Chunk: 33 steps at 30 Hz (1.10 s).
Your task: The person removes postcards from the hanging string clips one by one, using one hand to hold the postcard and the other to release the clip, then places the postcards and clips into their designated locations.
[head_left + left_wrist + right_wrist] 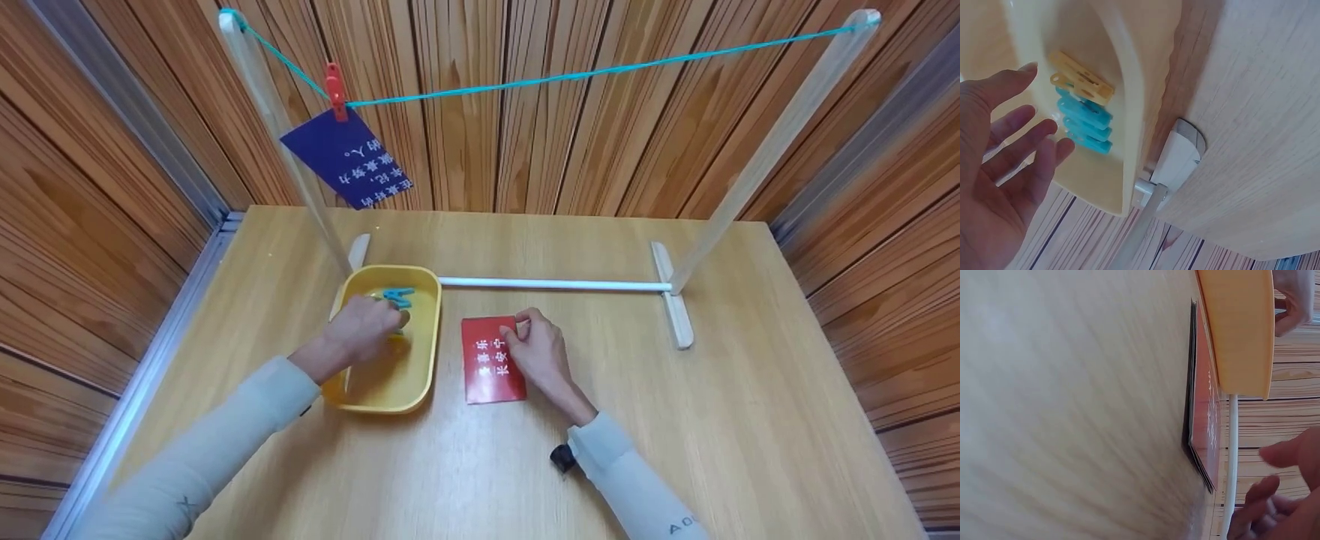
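Observation:
My left hand (366,328) reaches over the yellow basin (409,379), fingers loosely bent and the thumb apart. In the left wrist view its fingertips are beside a yellow clothespin (1081,77) and several blue clothespins (1088,112) lying in a row inside, with nothing between the fingers. To the right of the basin, a red card (480,375) with white characters tops a thin stack on the table. My right hand (538,351) is at the card's right edge, overlapping it in the head view. The right wrist view shows a gap between its thumb and fingers, which hold nothing.
A teal cord (600,73) runs between two upright posts (772,157) of a drying rack. From it hangs a dark blue card (330,154) in a red clothespin (336,94). A white crossbar (555,284) lies low behind the basin and card; wood-patterned walls surround the table.

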Available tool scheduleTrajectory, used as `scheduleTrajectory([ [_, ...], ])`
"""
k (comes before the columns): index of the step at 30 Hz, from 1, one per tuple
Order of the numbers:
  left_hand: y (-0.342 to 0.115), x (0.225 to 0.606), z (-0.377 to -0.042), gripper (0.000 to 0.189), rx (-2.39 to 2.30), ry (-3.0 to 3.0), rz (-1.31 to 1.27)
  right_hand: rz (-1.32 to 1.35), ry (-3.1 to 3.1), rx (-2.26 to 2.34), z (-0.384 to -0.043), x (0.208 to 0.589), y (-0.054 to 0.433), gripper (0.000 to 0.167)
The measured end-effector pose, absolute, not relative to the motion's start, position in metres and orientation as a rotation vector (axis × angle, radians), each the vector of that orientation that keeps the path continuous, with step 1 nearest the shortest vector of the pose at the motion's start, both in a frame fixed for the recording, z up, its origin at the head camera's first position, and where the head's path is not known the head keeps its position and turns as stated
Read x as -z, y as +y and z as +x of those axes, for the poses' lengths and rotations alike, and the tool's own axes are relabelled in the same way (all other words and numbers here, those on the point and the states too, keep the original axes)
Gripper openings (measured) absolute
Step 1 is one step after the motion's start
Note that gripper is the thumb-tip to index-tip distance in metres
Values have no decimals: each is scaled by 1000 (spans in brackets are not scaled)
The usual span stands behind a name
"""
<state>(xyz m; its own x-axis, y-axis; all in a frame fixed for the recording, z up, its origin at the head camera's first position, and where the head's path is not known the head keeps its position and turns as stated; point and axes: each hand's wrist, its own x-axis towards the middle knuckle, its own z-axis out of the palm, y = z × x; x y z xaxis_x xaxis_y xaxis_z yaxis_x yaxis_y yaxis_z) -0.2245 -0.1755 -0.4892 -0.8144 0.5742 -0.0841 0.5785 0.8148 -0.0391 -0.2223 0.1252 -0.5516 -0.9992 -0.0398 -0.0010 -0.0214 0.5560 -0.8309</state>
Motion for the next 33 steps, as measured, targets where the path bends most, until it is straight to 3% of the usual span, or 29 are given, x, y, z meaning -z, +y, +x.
scheduleTrajectory([
  [8,-181,473,-227,36,-27,2958,968,-261,2681,1596,-228,540,120,32],
  [17,-174,439,-232,61,9,2992,981,-375,2661,1609,-230,516,107,28],
  [24,-166,410,-237,49,123,3174,1188,-511,2653,1629,-234,496,93,29],
  [33,-173,355,-241,46,5,3329,1159,-603,2661,1572,-239,478,81,28],
])
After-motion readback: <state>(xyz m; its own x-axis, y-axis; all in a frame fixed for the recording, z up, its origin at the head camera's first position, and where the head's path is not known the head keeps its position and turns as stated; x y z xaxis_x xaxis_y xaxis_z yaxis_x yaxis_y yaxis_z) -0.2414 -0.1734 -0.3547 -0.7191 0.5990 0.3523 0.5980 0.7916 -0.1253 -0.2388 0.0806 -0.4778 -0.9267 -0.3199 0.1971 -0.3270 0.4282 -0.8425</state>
